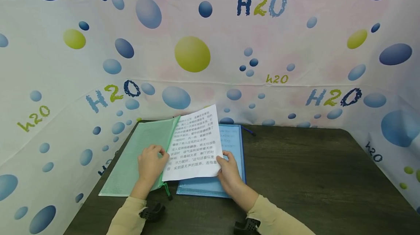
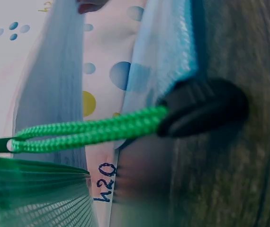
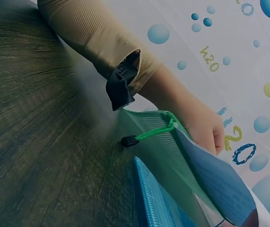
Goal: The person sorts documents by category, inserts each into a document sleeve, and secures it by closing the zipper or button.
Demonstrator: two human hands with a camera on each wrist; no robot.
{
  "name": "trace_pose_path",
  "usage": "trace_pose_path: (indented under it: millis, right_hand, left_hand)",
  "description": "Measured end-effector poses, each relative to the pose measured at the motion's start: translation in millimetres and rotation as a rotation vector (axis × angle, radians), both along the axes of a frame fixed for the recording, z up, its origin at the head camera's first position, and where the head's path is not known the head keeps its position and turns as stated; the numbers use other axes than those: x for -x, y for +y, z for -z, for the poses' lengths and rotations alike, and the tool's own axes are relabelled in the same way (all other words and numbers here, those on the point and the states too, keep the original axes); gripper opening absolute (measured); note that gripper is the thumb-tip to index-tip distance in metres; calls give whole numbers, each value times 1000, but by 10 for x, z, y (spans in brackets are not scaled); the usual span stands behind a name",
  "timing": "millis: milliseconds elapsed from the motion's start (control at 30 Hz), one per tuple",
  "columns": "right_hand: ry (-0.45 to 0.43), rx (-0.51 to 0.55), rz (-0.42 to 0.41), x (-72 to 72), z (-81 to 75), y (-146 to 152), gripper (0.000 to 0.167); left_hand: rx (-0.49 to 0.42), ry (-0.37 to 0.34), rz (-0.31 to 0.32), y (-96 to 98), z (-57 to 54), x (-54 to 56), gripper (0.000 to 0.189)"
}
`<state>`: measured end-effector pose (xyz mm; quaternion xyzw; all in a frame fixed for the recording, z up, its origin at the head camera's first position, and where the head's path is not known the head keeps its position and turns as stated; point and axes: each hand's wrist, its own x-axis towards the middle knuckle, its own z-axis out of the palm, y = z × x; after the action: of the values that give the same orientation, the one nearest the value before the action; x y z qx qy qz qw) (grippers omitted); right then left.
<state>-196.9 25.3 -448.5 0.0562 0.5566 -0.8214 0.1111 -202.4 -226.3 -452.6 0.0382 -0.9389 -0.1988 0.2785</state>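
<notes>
A white sheet of printed paper [image 1: 193, 147] is tilted up above the table, its left edge along the zippered opening of a green mesh zipper bag [image 1: 131, 158]. My right hand [image 1: 231, 176] pinches the sheet's lower right edge, thumb in front. At the sheet's left side, my left hand [image 1: 151, 165] has curled fingers and grips the bag's opening edge. The bag's green cord pull [image 2: 92, 127], with a black end, hangs across the left wrist view. Below the sheet lies a blue zipper folder [image 1: 210, 187], partly hidden by it.
The dark wood table [image 1: 305, 176] extends to the right. A blue pen [image 1: 248, 131] lies behind the blue folder's upper right corner. Behind the table hangs a white backdrop [image 1: 223, 38] with dots and H2O lettering. Both wrists wear black devices [image 1: 152, 213].
</notes>
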Motion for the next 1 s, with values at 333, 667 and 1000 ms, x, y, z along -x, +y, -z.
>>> trace_pose_path:
  millis: [333, 667, 1000]
  right_hand:
    - [51, -33, -16, -36, 6, -40, 28]
    - [45, -31, -60, -90, 27, -172, 27]
    - [31, -44, -95, -89, 76, -299, 29]
  left_hand:
    - [212, 53, 20, 30, 5, -47, 22]
    - [211, 35, 35, 50, -1, -44, 21]
    - [200, 128, 71, 64, 37, -28, 21]
